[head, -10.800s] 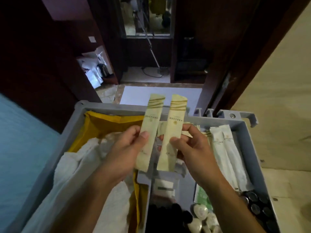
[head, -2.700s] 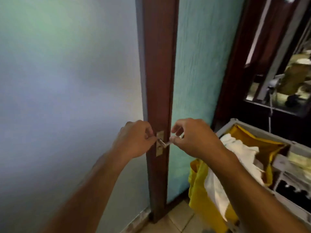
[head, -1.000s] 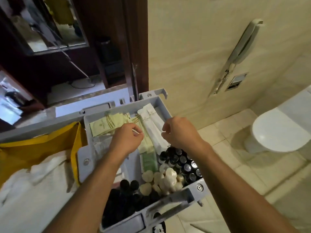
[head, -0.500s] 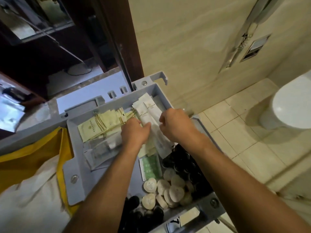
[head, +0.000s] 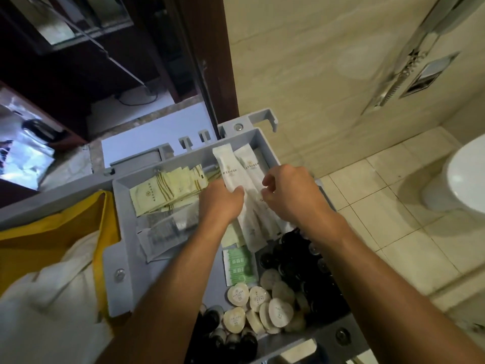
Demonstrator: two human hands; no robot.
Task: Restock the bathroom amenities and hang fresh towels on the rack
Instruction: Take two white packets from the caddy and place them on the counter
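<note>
Grey cart tray (head: 119, 285): compartmented and stocked, parked in the bathroom doorway. At its 9 o'clock a yellow linen bag (head: 60, 227) holds white towels (head: 47, 306), none of them yet hung.

Hands: both are over the tray's 1 o'clock compartment. The left hand (head: 220, 206) has its thumb (head: 237, 192) pressed on top of the white sachets (head: 227, 166), with its fingers curled out of sight on the far side; it is judged to be pinching the left-most one. The right hand (head: 294, 198) is curled with a narrow gap between forefinger and thumb, directly above the neighbouring sachet. Whether it has closed on it cannot be told.

Governing relation: the white sachets lie with their long axis from 11 o'clock to 5 o'clock, passing between and under both hands. The left hand is already in contact, so a lift is judged to draw a sachet out along that axis.

Markings:
- White sachets: a small crest and one printed line, illegible.
- Pale green sachets (head: 160, 193), at 9 o'clock of the left hand: a round gold emblem and gold stripes, wording illegible.
- Green packets (head: 240, 266), at 6 o'clock: white print blocks, unreadable.
- Round soaps (head: 262, 303), beside dark bottles (head: 301, 258): faint print, unreadable.
</note>
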